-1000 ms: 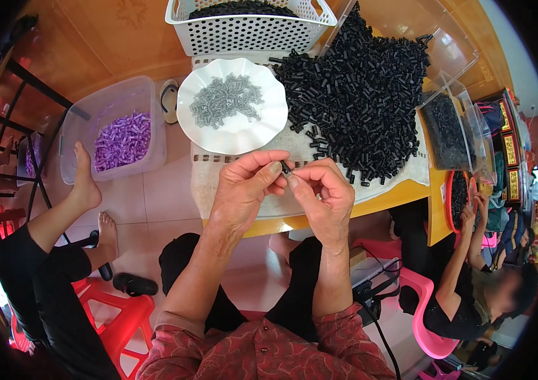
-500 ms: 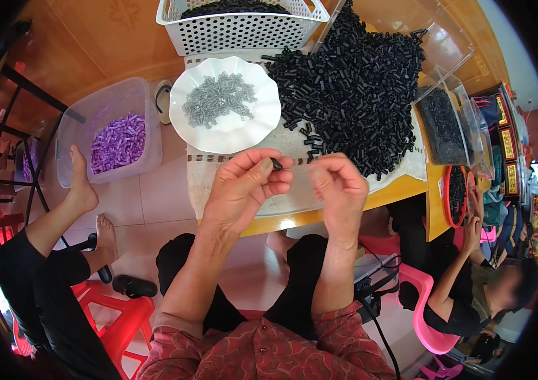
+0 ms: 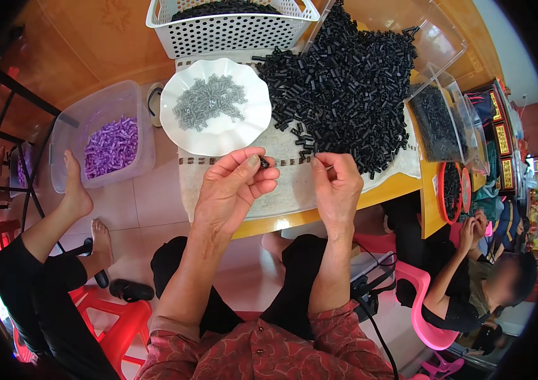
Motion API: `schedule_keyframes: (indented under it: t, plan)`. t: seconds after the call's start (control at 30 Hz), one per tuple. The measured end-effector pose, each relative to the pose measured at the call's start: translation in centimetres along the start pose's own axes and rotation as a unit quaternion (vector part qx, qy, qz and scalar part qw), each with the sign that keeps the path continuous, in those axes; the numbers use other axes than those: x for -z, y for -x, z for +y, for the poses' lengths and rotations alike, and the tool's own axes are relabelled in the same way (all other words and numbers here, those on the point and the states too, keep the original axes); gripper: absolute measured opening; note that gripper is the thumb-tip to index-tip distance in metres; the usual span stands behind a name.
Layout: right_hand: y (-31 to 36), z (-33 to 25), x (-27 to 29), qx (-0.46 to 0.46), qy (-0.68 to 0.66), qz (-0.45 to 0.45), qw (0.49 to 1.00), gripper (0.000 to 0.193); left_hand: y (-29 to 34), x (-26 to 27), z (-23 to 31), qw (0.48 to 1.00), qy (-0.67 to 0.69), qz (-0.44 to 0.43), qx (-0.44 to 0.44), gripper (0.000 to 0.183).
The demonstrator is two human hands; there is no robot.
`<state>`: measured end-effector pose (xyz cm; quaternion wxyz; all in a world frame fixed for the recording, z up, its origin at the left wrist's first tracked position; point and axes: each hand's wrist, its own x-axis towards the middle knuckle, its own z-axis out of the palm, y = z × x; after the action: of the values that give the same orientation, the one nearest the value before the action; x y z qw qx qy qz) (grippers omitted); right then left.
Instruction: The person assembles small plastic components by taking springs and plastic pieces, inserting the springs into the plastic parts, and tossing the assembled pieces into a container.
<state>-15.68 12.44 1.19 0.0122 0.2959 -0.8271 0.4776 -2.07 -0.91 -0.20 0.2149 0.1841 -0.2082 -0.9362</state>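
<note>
Between the thumb and fingers of my left hand is a small black plastic piece, mostly covered by the fingertips. My right hand is pinched closed at the table's front edge, close to the loose pieces; whatever sits in its fingertips is too small to make out. Beyond it spreads a big heap of short black tubular pieces on a pale cloth. A white scalloped plate behind my left hand carries a mound of small clear, spring-like pieces.
A white perforated basket of black pieces stands behind the plate. Clear bins and a red-rimmed tray are at right, near a seated person. On the left are a bin of purple pieces, a red stool and another person's leg.
The whole view has shifted slightly. My right hand's fingers, blurred before, are now drawn into a pinch. My left hand keeps its hold on the black piece.
</note>
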Motion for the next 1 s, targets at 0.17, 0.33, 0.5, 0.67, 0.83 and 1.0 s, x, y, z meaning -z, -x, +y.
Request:
schedule_keyframes:
  t: [0.17, 0.33, 0.5, 0.67, 0.83, 1.0]
  plan:
    - [0.2, 0.5, -1.2, 0.037, 0.081, 0.006, 0.996, 0.008, -0.1, -0.1, -0.3, 1.0, -0.003, -0.015, -0.003, 0.024]
    - [0.3, 0.8, -1.9, 0.062, 0.152, 0.003, 0.986, 0.009, 0.0, -0.1, -0.5, 1.0, -0.012, -0.021, -0.002, 0.025]
    - [0.4, -0.9, -1.6, 0.004, -0.004, -0.018, 1.0, 0.008, -0.2, 0.2, -0.7, 0.999, 0.008, -0.04, -0.001, 0.027]
    - [0.9, -1.7, -0.9, -0.089, -0.274, -0.092, 0.953, 0.012, -0.2, 0.3, -0.7, 0.999, 0.021, -0.042, 0.001, 0.027]
    - [1.1, -2.9, -0.5, -0.108, -0.34, -0.11, 0.928, 0.016, -0.2, 0.5, -0.6, 0.998, 0.029, -0.051, 0.006, 0.027]
    - [1.4, -2.6, -0.3, -0.091, -0.32, -0.124, 0.935, 0.017, -0.4, 0.6, -0.8, 0.997, 0.042, -0.064, 0.005, 0.025]
